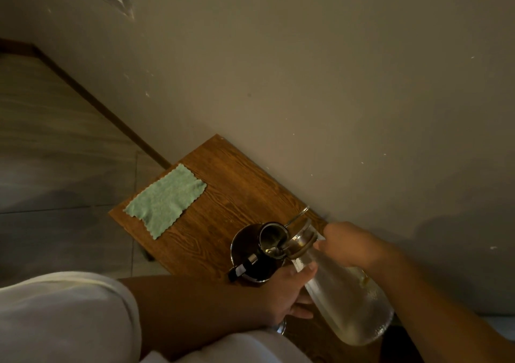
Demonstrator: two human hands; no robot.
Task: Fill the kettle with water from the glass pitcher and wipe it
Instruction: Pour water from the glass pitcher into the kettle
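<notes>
From the head camera, looking down: the glass pitcher (345, 293) is tipped steeply, its mouth laid right over the open top of the kettle (255, 251), which stands on the wooden tabletop (223, 184) near the wall (306, 84). The left hand (289, 293) is wrapped around the pitcher's lower side, thumb lying across the glass. The right hand (348, 245) closes on the neck just behind the metal collar; its fingers are mostly hidden, so I can't say how tightly. The pitcher's wire clasp sticks up beside the mouth.

I'd judge the pitcher heavy with water, breakable, and slick where the glass looks misted, so two hands make sense: one at the neck to steer, one under the belly to carry the weight. The kettle looks like polished metal with a dark handle (239, 270) pointing toward the person; stiff, and easy to nudge if the pitcher rim bumps it. Whether water is flowing is too dim to tell.

A green cloth (164, 201) lies flat at the tabletop's far left end, well apart from the kettle, nothing between them. The wall crowds the right side.
</notes>
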